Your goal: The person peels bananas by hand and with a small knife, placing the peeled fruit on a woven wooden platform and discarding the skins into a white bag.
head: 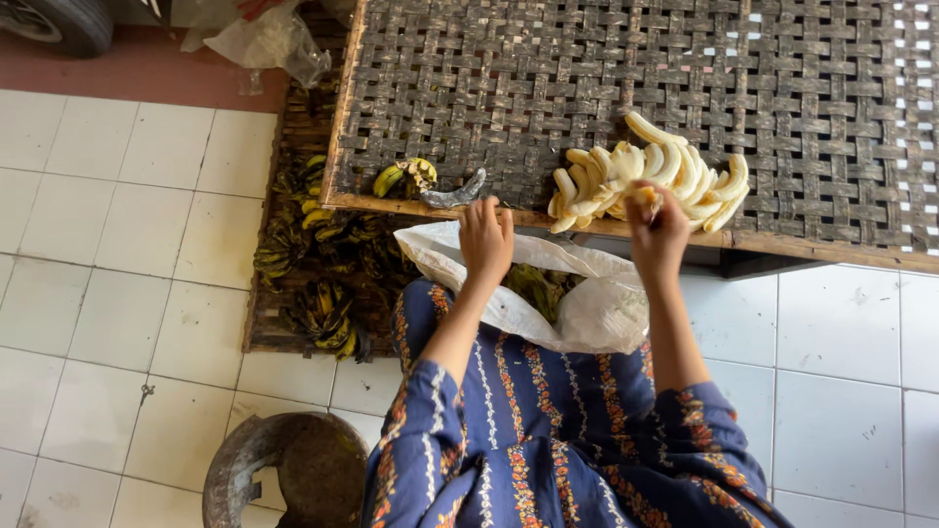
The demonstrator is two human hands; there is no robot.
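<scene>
Woven tray (587,68), hands (486,240) outstretched

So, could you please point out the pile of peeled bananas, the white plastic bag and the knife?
pile of peeled bananas (675,176), head view, on a pale peeled fruit mid-pile.
white plastic bag (606,313), head view, on its bulging right side.
knife (458,193), head view, on the grey blade.

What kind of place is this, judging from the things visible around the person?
Probably a small home or yard workshop for preparing bananas. A woven drying rack holds a pile of peeled bananas, unpeeled bunches lie on the tiled floor, and a white sack rests on the person's lap.
</scene>
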